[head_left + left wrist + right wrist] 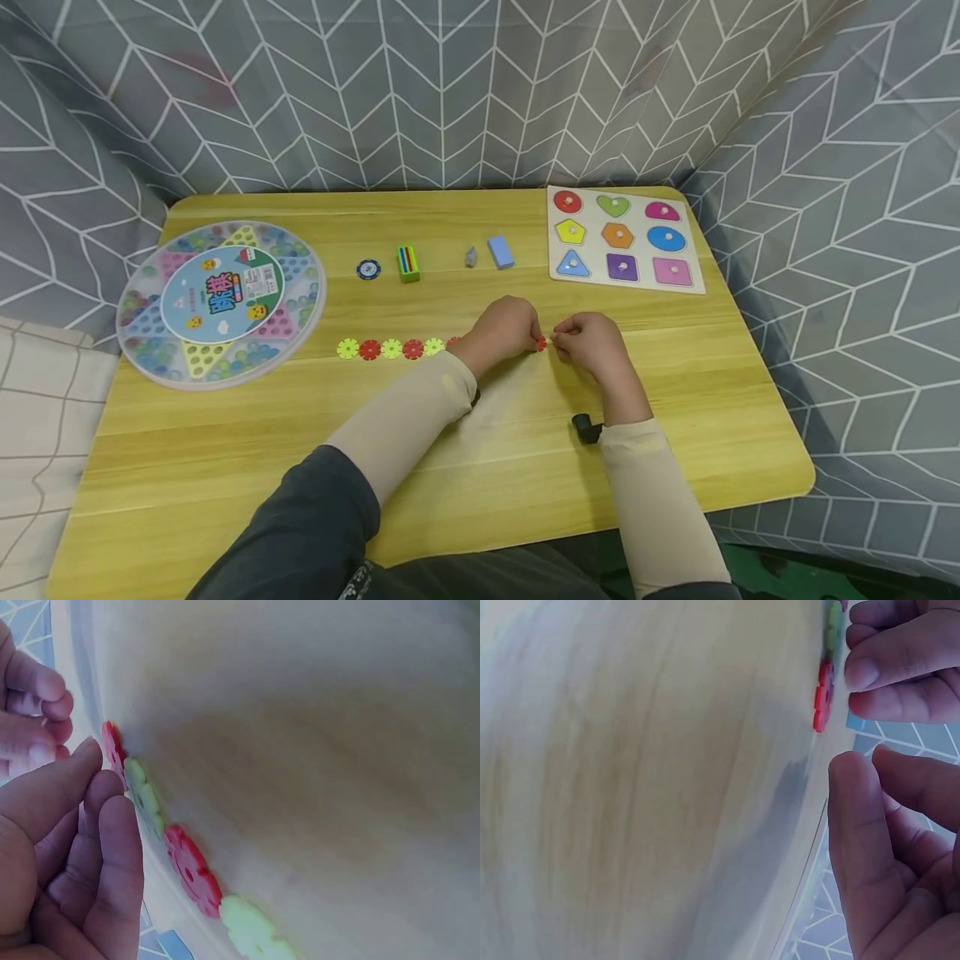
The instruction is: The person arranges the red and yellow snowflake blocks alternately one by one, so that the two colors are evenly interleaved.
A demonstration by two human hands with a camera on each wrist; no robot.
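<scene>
A row of flower-shaped plastic discs, green [347,348] and red [370,350] by turns, lies across the middle of the table. My left hand [504,332] is bent over the row's right part and hides some discs. Its thumb and fingertips come together beside the last red disc [112,746], with nothing seen between them. Just right of that disc, my right hand [596,343] hovers with thumb and index finger close together; no object shows in them in the right wrist view. Here the end red disc [823,697] lies beside the left fingertips.
A round Chinese checkers set [221,305] stands at the left. Farther back are a blue-and-white chip [368,269], a green block with coloured stripes [408,264], a small grey piece [471,257] and a blue block [500,252]. A shape puzzle board [600,250] lies at back right.
</scene>
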